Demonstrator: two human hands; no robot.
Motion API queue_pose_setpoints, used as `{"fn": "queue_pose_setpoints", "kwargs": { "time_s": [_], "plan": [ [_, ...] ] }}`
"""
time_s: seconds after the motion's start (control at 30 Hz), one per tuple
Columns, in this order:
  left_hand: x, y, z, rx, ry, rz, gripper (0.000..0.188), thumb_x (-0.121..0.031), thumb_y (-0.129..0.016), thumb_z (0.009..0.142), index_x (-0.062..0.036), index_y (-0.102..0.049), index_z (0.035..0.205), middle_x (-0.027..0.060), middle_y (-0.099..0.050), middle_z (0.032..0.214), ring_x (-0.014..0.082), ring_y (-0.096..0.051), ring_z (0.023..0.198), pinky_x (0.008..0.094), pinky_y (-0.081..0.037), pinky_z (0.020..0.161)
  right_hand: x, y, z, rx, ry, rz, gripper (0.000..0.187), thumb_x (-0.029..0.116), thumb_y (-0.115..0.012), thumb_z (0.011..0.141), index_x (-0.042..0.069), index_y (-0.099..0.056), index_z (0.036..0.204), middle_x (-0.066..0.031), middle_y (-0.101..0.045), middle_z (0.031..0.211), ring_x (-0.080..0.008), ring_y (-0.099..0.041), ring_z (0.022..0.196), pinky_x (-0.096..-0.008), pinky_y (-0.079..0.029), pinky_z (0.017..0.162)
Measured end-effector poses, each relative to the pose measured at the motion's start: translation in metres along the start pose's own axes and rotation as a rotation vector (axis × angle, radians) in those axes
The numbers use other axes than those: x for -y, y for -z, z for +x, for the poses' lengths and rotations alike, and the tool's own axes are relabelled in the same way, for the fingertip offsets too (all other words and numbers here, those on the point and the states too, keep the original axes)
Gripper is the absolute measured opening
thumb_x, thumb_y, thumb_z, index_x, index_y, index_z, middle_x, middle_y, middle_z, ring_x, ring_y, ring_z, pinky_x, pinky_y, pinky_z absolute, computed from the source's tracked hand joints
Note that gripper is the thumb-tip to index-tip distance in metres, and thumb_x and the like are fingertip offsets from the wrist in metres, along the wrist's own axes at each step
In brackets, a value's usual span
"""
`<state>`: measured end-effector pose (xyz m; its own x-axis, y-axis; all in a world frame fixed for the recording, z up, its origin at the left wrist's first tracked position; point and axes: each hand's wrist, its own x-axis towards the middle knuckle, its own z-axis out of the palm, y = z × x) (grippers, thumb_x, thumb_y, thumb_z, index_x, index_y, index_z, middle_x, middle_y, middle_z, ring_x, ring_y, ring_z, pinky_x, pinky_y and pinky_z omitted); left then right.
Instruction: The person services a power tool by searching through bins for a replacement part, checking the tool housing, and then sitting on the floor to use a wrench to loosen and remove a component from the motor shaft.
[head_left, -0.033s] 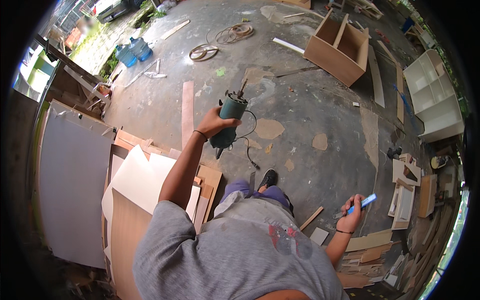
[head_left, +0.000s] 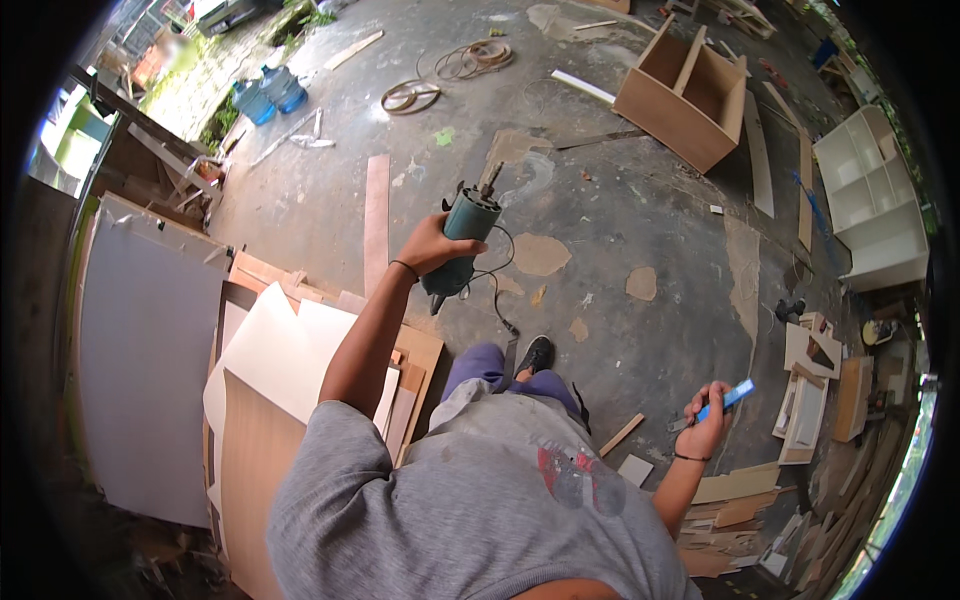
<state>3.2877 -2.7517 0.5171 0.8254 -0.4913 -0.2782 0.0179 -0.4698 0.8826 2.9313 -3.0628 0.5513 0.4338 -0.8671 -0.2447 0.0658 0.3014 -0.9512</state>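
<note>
My left hand (head_left: 437,245) is wrapped round the green body of a corded trim router (head_left: 469,226). Its bare metal shaft points up and away from me, and a black cord hangs from its lower end in a loop. Lower down and to the right, my right hand (head_left: 707,420) is closed round a blue-handled tool (head_left: 738,392). A grey metal end (head_left: 680,425) of that tool sticks out on the side toward my body; its exact kind is not clear. The two hands are well apart, both over the floor.
Stacked boards and white sheets (head_left: 270,350) lie at my left, beside a large grey panel (head_left: 150,360). Ahead right stands an open wooden cabinet (head_left: 660,125); farther right, a white shelf unit (head_left: 870,200). Wood offcuts (head_left: 730,510) lie near my right arm. Blue water bottles (head_left: 283,90) stand ahead left.
The whole view has shifted very slightly. Both hands keep their holds on the trim router and the blue-handled tool.
</note>
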Motion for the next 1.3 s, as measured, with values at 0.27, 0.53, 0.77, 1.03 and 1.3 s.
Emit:
{"fn": "queue_pose_setpoints", "kwargs": {
  "time_s": [0.27, 0.53, 0.77, 1.03, 1.3],
  "plan": [
    [0.049, -0.013, 0.139, -0.071, 0.131, 0.267, 0.065, -0.045, -0.08, 0.055, 0.0047, -0.066, 0.095, 0.0166, -0.067, 0.086, 0.0256, -0.067, 0.077, 0.0346, -0.052, 0.072, 0.003, -0.161, 0.184, 0.379, -0.077, -0.139, 0.01, 0.016, -0.056, 0.091, 0.007, -0.051, 0.089, -0.0019, -0.05, 0.076, -0.0063, -0.043, 0.053, -0.02, -0.03, 0.044],
    [0.174, -0.056, 0.273, -0.094, 0.492, 0.577, 0.074, -0.056, -0.073, 0.05, -0.0019, -0.066, 0.1, 0.0155, -0.062, 0.105, 0.0312, -0.055, 0.105, 0.0417, -0.043, 0.088, -0.118, -0.285, 0.334, 0.451, -0.536, -0.401, 0.01, 0.014, -0.059, 0.089, 0.007, -0.052, 0.092, -0.0025, -0.054, 0.075, -0.0067, -0.047, 0.052, -0.0202, -0.033, 0.04],
    [0.297, -0.119, 0.411, -0.011, 0.804, 0.665, 0.068, -0.05, -0.077, 0.054, -0.0073, -0.064, 0.105, 0.0088, -0.057, 0.114, 0.0271, -0.047, 0.114, 0.0476, -0.036, 0.093, -0.359, -0.403, 0.488, 0.755, -0.749, -0.779, 0.013, 0.018, -0.065, 0.085, 0.009, -0.056, 0.088, -0.0001, -0.057, 0.07, -0.0057, -0.049, 0.051, -0.0205, -0.034, 0.039],
    [0.472, -0.211, 0.566, -0.068, 0.733, 0.793, 0.061, -0.048, -0.077, 0.052, -0.0082, -0.067, 0.097, 0.0066, -0.057, 0.104, 0.0246, -0.045, 0.111, 0.0421, -0.033, 0.091, -0.688, -0.469, 0.641, 1.175, -0.225, -1.36, 0.033, 0.032, -0.071, 0.075, 0.002, -0.059, 0.083, -0.014, -0.063, 0.077, -0.0298, -0.061, 0.074, -0.0397, -0.046, 0.071],
    [0.535, -0.249, 0.643, -0.115, 0.694, 0.772, 0.072, -0.05, -0.078, 0.057, -0.0062, -0.063, 0.111, 0.0104, -0.04, 0.138, 0.0275, -0.022, 0.138, 0.0536, -0.022, 0.103, -0.797, -0.52, 0.701, 1.249, 0.035, -1.488, 0.043, 0.034, -0.07, 0.074, 0.005, -0.06, 0.104, -0.0206, -0.064, 0.097, -0.0376, -0.061, 0.094, -0.043, -0.046, 0.082]
  ]
}}
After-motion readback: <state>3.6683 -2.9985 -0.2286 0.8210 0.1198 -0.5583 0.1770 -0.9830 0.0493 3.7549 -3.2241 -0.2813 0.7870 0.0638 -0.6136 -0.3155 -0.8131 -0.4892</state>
